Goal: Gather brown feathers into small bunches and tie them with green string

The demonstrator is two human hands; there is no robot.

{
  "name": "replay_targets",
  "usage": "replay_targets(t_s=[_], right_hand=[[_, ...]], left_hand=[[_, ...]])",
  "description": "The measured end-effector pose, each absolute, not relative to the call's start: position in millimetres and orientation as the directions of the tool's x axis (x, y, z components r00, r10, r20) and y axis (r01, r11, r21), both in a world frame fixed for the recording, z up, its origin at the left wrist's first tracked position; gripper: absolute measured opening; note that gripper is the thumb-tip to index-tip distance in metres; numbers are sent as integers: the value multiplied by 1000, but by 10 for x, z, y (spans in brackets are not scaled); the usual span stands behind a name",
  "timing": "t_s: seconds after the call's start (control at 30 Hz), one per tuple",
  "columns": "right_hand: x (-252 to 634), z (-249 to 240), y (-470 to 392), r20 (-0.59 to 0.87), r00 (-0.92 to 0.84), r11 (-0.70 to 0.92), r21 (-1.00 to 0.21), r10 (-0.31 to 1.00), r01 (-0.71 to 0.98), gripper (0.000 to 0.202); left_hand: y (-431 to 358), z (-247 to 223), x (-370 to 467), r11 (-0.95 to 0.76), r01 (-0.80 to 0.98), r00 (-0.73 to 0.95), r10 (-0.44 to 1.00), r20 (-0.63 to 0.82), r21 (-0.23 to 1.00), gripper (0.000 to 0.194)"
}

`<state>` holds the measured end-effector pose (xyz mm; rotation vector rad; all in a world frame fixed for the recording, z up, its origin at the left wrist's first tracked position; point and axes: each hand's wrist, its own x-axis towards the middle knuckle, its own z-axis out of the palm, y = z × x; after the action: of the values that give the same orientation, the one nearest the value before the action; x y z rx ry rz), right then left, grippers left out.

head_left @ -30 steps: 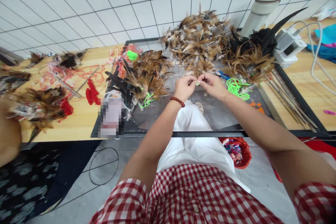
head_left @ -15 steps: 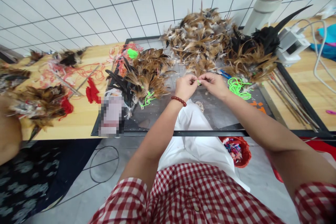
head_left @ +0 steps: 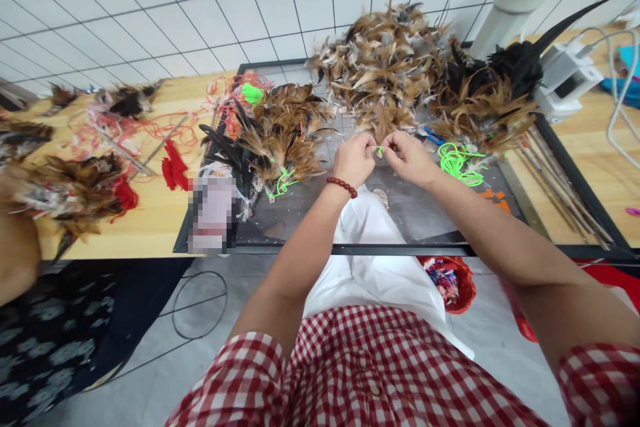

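Note:
Over the dark glass top (head_left: 415,213), my left hand (head_left: 354,159) and my right hand (head_left: 407,157) meet fingertip to fingertip. Both are closed in a pinch on a short bright green cord (head_left: 379,151), which shows as a small knotted bit between them. Just beyond my fingers lies the front of a large heap of brown feathers (head_left: 385,73). Right of my right hand is a loose coil of green cord (head_left: 460,163). To the left of my left hand sits a feather bunch (head_left: 283,140) with green cord ends.
Black feathers (head_left: 515,67), a bottle (head_left: 517,7) and a white charger block (head_left: 567,80) stand at the back right. Thin sticks (head_left: 560,187) lie along the right. Red yarn (head_left: 175,165) is on the wooden table (head_left: 155,227); another person's arm (head_left: 17,240) enters at far left.
My fingertips have drawn slightly apart, and more of the green cord shows between them. The whole view has shifted a little.

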<state>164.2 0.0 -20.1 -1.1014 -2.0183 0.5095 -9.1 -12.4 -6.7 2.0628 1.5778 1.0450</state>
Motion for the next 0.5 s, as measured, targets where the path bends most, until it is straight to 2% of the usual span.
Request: replay_targets(t_s=[0.23, 0.5], right_hand=[[1671, -225, 20, 441, -362, 570, -629, 821, 529, 15], [1684, -222, 8, 449, -383, 589, -645, 807, 487, 32]], left_hand=[[-153, -6, -89, -274, 726, 105, 951, 292, 631, 21], [-165, 4, -87, -270, 722, 106, 953, 284, 637, 27]])
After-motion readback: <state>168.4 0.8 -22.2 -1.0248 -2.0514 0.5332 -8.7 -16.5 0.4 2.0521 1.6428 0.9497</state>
